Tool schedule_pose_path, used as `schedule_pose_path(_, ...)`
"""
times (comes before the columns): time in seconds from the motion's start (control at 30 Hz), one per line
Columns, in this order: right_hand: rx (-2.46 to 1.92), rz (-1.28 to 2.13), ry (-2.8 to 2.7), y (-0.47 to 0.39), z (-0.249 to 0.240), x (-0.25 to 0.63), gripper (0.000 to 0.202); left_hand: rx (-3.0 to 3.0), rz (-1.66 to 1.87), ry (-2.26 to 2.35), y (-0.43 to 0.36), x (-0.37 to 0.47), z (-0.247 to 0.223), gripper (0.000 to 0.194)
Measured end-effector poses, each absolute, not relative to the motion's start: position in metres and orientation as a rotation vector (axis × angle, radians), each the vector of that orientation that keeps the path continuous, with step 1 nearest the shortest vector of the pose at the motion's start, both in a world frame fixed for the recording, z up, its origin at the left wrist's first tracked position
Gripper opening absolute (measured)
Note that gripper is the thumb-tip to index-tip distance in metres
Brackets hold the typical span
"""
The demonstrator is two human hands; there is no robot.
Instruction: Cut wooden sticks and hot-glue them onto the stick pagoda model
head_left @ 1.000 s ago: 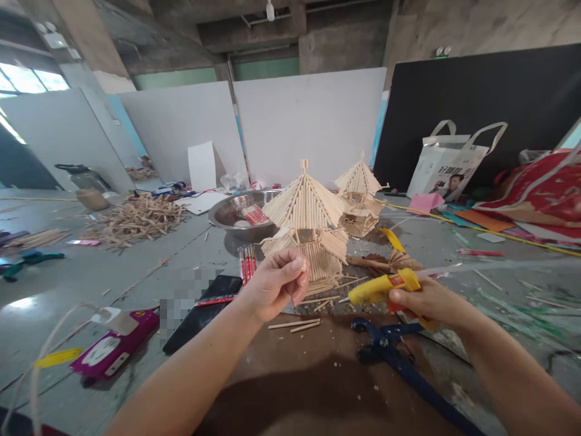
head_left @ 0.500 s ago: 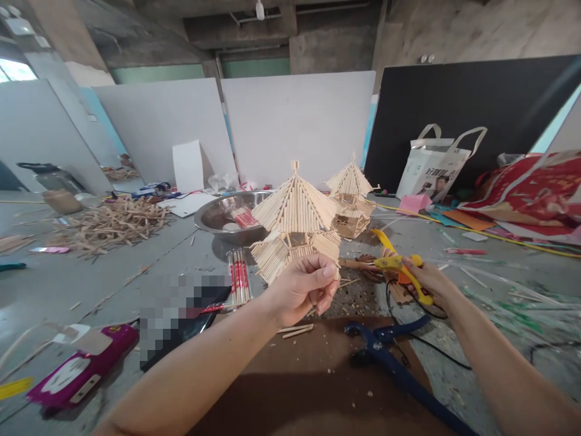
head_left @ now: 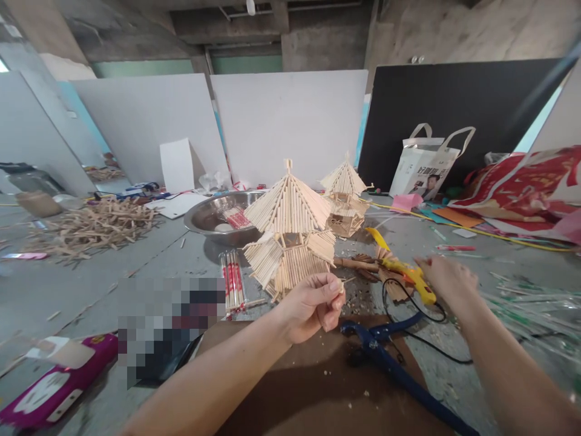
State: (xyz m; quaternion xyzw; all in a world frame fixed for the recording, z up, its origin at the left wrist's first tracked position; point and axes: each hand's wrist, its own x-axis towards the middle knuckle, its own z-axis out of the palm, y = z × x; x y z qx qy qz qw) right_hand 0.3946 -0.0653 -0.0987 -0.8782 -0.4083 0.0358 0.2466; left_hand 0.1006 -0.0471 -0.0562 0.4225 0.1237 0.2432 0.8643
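My left hand [head_left: 313, 306] is closed in a pinch, with a tiny pale piece [head_left: 341, 289] between thumb and forefinger; it looks like wood. Just behind it stands a pagoda-like model [head_left: 290, 212] of thin wooden sticks with two tiers of roof. My right hand [head_left: 449, 283], slightly blurred, hovers right of a yellow glue gun [head_left: 411, 275] and is apart from it, its fingers loosely bent and nothing seen in them. The glue gun lies on the floor among brown scraps, its black cord looping forward. Blue pliers [head_left: 376, 342] rest on a brown board [head_left: 290, 387] below my hands.
A second stick model [head_left: 345, 200] stands behind. To the left are a metal basin [head_left: 200, 227], packed sticks [head_left: 232, 278], a pile of sticks [head_left: 100, 227] and a purple box [head_left: 68, 375]. Clear and green strips [head_left: 535, 309] and a white bag [head_left: 424, 166] lie right.
My right hand has let go of the glue gun and drawn up and to the right. My left hand has moved slightly down, still pinching. The view has shifted a little to the right.
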Motion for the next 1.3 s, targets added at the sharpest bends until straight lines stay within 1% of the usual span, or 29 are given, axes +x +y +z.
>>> schedule_pose_path(0.07,-2.111,-0.014,-1.283,-0.075,-0.077,0.359,0.029,0.871,0.509,0.279,-0.047,0.101,-0.057,0.024)
schedule_pose_path(0.17,-1.44,0.182,-1.524,-0.092,-0.057,0.296,0.021,0.85,0.515,0.32,-0.05,0.103,-0.057,0.025)
schedule_pose_path(0.2,-1.285,0.254,-1.597,-0.097,-0.054,0.278,0.02,0.846,0.519,0.332,-0.051,0.103,-0.057,0.026)
schedule_pose_path(0.27,-1.115,0.323,-1.646,-0.106,-0.053,0.253,0.021,0.839,0.533,0.35,-0.054,0.104,-0.058,0.027)
schedule_pose_path(0.37,-1.066,0.385,-1.657,-0.112,-0.056,0.24,0.023,0.836,0.567,0.373,-0.057,0.105,-0.059,0.028)
schedule_pose_path(0.5,-1.033,0.48,-1.608,-0.11,-0.062,0.243,0.019,0.837,0.592,0.397,-0.058,0.107,-0.06,0.029)
schedule_pose_path(0.63,-1.008,0.499,-1.589,-0.109,-0.064,0.243,0.019,0.844,0.609,0.406,-0.059,0.109,-0.061,0.029)
schedule_pose_path(0.77,-1.016,0.462,-1.614,-0.11,-0.062,0.242,0.021,0.842,0.619,0.406,-0.06,0.11,-0.063,0.029)
schedule_pose_path(1.0,-0.994,0.285,-1.687,-0.111,-0.058,0.244,0.018,0.808,0.618,0.411,-0.064,0.112,-0.065,0.031)
schedule_pose_path(1.3,-0.904,0.211,-1.69,-0.107,-0.061,0.245,0.024,0.726,0.589,0.432,-0.069,0.112,-0.065,0.032)
